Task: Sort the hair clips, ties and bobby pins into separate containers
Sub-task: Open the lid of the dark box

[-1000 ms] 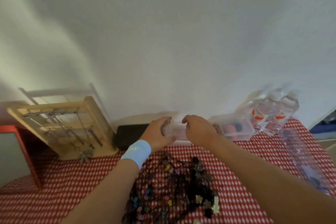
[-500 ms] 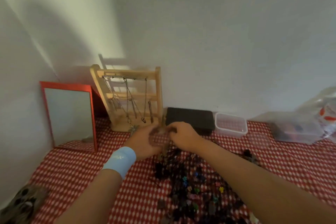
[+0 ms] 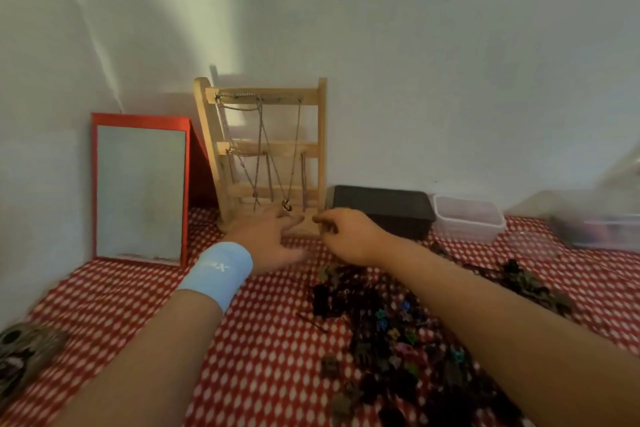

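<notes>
Red-and-white checked cloth [image 3: 277, 357] covers the counter. At far left stands a red-framed mirror [image 3: 140, 189], with a wooden stand [image 3: 211, 135] hung with chains beside it. The left hand [image 3: 268, 239], wearing a blue wristband [image 3: 218, 270], lies at the stand's foot, its grip open and empty. Just to its right, the right hand [image 3: 349, 236] curls its fingers downward; whether that grip pinches anything cannot be told. The pile of clips and ties [image 3: 398, 340] lies nearer, right of both grips. A black box [image 3: 384, 206] and a clear tub [image 3: 467, 225] stand farther right.

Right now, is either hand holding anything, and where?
Left hand: nothing, fingers spread. Right hand: fingers curled, perhaps pinching something small and dark; too blurred to tell.
</notes>
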`<action>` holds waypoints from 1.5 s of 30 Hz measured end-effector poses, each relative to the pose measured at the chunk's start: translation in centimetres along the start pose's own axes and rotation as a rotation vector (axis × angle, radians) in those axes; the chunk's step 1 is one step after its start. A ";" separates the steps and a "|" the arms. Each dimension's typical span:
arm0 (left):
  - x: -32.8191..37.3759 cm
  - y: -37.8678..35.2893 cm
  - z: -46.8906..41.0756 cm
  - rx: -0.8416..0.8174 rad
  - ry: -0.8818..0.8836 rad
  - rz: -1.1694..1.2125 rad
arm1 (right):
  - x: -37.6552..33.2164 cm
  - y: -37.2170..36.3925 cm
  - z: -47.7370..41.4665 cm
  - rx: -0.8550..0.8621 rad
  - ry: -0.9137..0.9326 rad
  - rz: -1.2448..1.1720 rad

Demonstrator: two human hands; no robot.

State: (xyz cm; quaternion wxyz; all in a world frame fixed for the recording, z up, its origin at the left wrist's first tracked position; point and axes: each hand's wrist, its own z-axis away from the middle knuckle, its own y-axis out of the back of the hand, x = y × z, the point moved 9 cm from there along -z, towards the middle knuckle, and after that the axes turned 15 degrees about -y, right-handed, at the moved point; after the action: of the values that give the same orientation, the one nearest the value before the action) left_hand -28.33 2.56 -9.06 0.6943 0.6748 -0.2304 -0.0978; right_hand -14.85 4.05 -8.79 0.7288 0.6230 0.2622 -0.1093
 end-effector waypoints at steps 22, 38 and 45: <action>10.2 1.3 -9.6 0.099 -0.108 -0.264 | 10.6 8.3 1.0 0.359 0.105 0.646; 11.8 1.9 -8.9 0.058 -0.283 -0.489 | 10.3 9.2 2.8 0.376 -0.004 0.504; 10.5 2.9 -8.8 0.190 -0.279 -0.234 | 10.1 10.1 2.8 0.414 -0.064 0.490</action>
State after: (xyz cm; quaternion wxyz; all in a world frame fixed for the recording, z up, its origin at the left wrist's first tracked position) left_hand -15.73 5.91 -4.08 0.5726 0.7394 -0.2527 -0.2482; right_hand -0.74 5.11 -5.19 0.5993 0.7987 0.0536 -0.0013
